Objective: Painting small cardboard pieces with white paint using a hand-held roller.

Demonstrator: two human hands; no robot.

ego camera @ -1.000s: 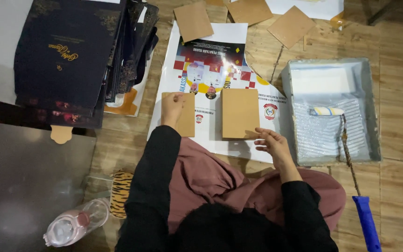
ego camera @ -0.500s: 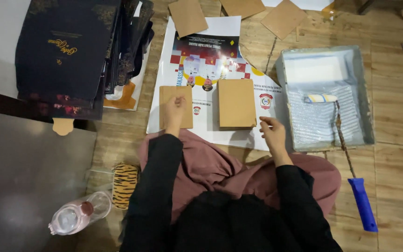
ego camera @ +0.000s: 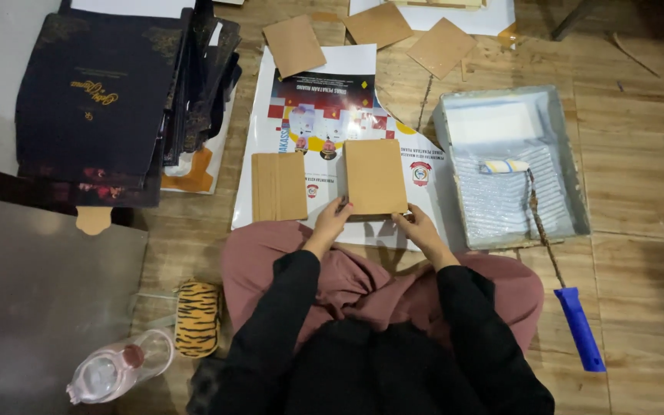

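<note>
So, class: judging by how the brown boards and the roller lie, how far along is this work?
Done: one brown board lies set aside on the poster. In hand: both hands, left hand and right hand, hold a second board. Left: three loose boards above; roller rests in the tray.

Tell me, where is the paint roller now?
In the head view, the roller lies on the right, its head inside the grey tray, its blue handle out on the wooden floor.

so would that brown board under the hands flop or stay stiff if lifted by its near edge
The brown board looks flat and straight-edged, so probably stiff. It seems thin, so likely light. Both hands, left hand and right hand, grip its near edge, which suggests easy handling.
</note>
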